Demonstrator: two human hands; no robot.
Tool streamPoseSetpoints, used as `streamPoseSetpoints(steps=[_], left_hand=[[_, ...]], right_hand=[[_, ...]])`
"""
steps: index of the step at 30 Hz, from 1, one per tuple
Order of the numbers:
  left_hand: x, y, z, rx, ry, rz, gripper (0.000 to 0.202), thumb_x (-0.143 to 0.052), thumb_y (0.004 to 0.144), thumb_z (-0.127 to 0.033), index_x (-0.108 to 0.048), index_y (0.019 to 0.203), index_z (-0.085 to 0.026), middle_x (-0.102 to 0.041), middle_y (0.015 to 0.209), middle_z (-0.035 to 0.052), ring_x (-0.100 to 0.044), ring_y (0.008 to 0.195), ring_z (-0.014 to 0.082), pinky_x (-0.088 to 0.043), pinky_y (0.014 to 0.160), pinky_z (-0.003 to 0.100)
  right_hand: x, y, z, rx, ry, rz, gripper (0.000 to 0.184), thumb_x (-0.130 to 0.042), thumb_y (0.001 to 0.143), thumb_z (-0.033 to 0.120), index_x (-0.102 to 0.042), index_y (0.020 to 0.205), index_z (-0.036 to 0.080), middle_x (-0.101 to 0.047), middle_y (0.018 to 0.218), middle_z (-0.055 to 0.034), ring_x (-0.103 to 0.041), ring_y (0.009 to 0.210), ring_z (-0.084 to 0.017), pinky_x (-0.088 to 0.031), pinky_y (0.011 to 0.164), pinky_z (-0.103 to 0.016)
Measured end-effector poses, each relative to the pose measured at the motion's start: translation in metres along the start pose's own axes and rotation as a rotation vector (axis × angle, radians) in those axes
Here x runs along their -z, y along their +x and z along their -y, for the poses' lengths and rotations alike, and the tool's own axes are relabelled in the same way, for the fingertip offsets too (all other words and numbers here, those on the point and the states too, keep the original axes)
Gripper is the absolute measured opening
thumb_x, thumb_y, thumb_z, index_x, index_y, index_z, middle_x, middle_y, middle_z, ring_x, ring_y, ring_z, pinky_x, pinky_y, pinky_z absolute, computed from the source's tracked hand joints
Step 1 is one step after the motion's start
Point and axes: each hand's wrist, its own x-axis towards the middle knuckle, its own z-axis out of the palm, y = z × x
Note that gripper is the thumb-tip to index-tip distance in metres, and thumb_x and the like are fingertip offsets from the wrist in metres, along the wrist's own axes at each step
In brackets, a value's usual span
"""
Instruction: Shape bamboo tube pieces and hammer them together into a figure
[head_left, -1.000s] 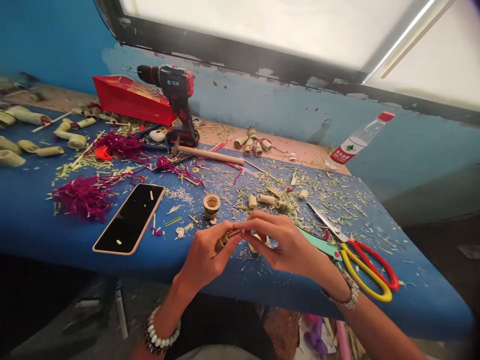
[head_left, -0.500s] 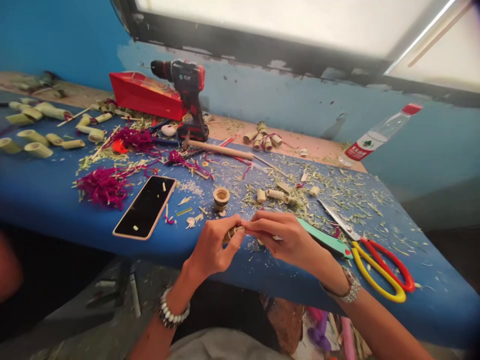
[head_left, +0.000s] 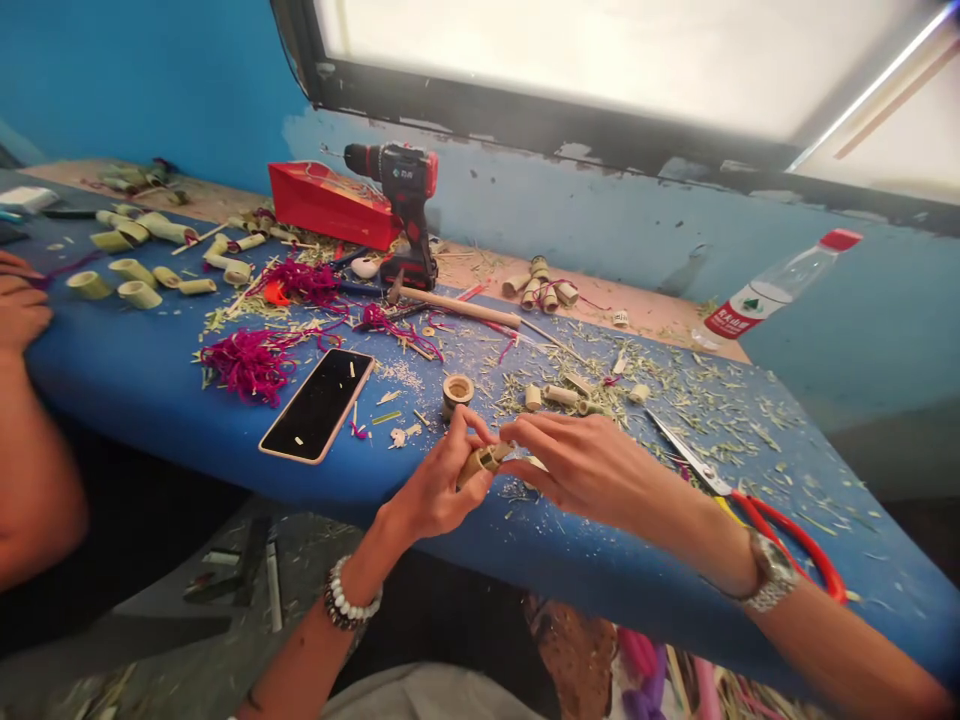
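Two hands pinching bamboo tube: left hand, right hand; bottle's red label unreadable.

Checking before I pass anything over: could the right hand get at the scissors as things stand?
Probably yes: the scissors lie just beyond the right hand, with only shavings between, though the forearm partly covers their handles.

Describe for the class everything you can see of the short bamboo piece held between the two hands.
The short bamboo piece is a small, tube-like length, pale yellowish tan with darker brown marks, and looks dry and cut. It sits tilted above the blue bench, its lower end to the left. The left hand grips it with fingers and thumb. The fingertips of the right hand are at its upper end; contact is hard to tell.
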Motion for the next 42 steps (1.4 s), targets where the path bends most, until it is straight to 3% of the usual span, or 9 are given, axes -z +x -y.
streamPoseSetpoints(steps=[2,6,11,16,20,25,31,38,42], left_hand=[[0.000,-0.002,0.000,-0.025,0.055,-0.003,0.017,-0.046,0.090,-0.026,-0.040,0.105,-0.019,-0.052,0.103,0.0079,-0.054,0.068,0.0108,-0.048,0.061,0.027],[0.001,-0.002,-0.006,-0.068,0.078,0.069,0.022,-0.053,0.089,-0.025,-0.039,0.105,-0.021,-0.057,0.085,0.0009,-0.056,0.065,0.0125,-0.047,0.062,0.027],[0.000,0.005,-0.007,-0.162,0.199,0.118,0.029,-0.059,0.092,-0.034,-0.047,0.114,-0.020,-0.066,0.094,0.0031,-0.063,0.085,0.0174,-0.047,0.073,0.029],[-0.007,0.008,-0.001,-0.333,0.527,0.131,0.031,-0.045,0.097,-0.041,-0.053,0.079,-0.017,-0.056,0.071,0.0040,-0.049,0.070,0.0196,-0.038,0.061,0.033],[-0.007,0.008,-0.001,-0.359,0.558,0.159,0.033,-0.040,0.098,-0.040,-0.052,0.077,-0.017,-0.054,0.069,0.0047,-0.045,0.068,0.0204,-0.036,0.061,0.035],[-0.006,0.009,-0.001,-0.311,0.538,0.187,0.031,-0.040,0.099,-0.036,-0.054,0.080,-0.017,-0.056,0.074,0.0052,-0.046,0.073,0.0207,-0.037,0.065,0.034],[-0.007,0.009,0.001,-0.351,0.612,0.161,0.033,-0.039,0.100,-0.039,-0.055,0.082,-0.016,-0.058,0.076,0.0054,-0.046,0.075,0.0210,-0.037,0.068,0.035],[-0.009,0.010,0.000,-0.286,0.658,0.061,0.028,-0.043,0.099,-0.037,-0.053,0.083,-0.017,-0.056,0.077,0.0044,-0.047,0.076,0.0214,-0.037,0.070,0.036],[-0.006,0.009,-0.002,-0.224,0.596,0.028,0.028,-0.043,0.098,-0.039,-0.050,0.080,-0.018,-0.053,0.074,0.0038,-0.048,0.076,0.0214,-0.038,0.068,0.034]], right_hand=[[0.004,-0.001,-0.002,0.079,-0.127,0.105,0.009,-0.048,0.099,0.018,-0.057,0.096,0.017,-0.060,0.085,-0.0041,-0.055,0.070,-0.018,-0.028,0.053,-0.032],[0.009,-0.007,-0.006,0.127,-0.170,0.249,0.012,-0.046,0.101,0.018,-0.054,0.092,0.015,-0.057,0.080,-0.0029,-0.051,0.064,-0.016,-0.024,0.050,-0.034],[0.026,-0.015,-0.010,0.196,-0.143,0.182,0.024,-0.031,0.108,0.022,-0.052,0.101,0.014,-0.057,0.075,-0.0021,-0.048,0.061,-0.015,-0.023,0.048,-0.033],[0.030,-0.015,-0.013,0.217,-0.299,0.226,0.025,-0.037,0.106,0.025,-0.054,0.091,0.016,-0.057,0.074,-0.0030,-0.048,0.061,-0.017,-0.020,0.047,-0.035],[0.023,-0.011,-0.017,0.253,-0.213,0.326,0.024,-0.037,0.106,0.024,-0.052,0.089,0.016,-0.055,0.073,-0.0025,-0.047,0.060,-0.016,-0.020,0.047,-0.035],[0.015,-0.007,-0.023,0.187,-0.048,0.391,0.019,-0.036,0.103,0.017,-0.050,0.089,0.017,-0.056,0.073,-0.0029,-0.045,0.060,-0.015,-0.019,0.048,-0.033],[0.018,-0.003,-0.023,0.092,0.160,0.429,0.024,-0.031,0.105,0.024,-0.049,0.089,0.018,-0.055,0.070,-0.0012,-0.040,0.055,-0.014,-0.023,0.052,-0.032],[0.019,-0.002,-0.024,-0.047,0.175,0.399,0.037,-0.027,0.107,0.039,-0.051,0.087,0.019,-0.050,0.061,0.0019,-0.035,0.049,-0.013,-0.021,0.053,-0.031],[0.027,-0.002,-0.025,-0.114,0.274,0.340,0.031,-0.031,0.106,0.040,-0.053,0.098,0.019,-0.051,0.065,0.0023,-0.040,0.052,-0.013,-0.024,0.054,-0.029]])
